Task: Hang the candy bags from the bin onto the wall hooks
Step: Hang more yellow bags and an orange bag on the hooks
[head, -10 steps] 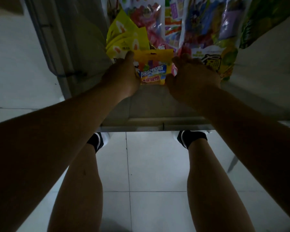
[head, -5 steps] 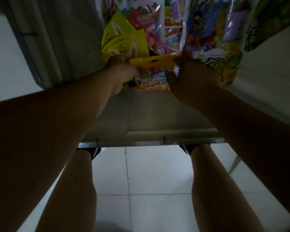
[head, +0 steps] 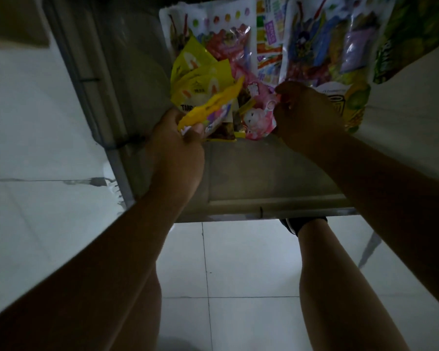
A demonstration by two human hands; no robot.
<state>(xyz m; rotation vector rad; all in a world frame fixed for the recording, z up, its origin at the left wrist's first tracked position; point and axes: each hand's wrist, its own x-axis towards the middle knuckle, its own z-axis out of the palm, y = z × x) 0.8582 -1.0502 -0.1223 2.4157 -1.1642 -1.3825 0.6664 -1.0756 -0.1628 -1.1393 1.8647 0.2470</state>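
Above bin [head: 238,178], bag [head: 213,107] in left hand [head: 178,153]

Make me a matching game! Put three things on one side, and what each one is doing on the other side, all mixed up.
Things:
1. left hand
2. right hand
3. green bag

States:
A. lies at the far right, untouched
B. grips the yellow bag
C. pinches the pink bag

Pairs: 1-B, 2-C, 3-A
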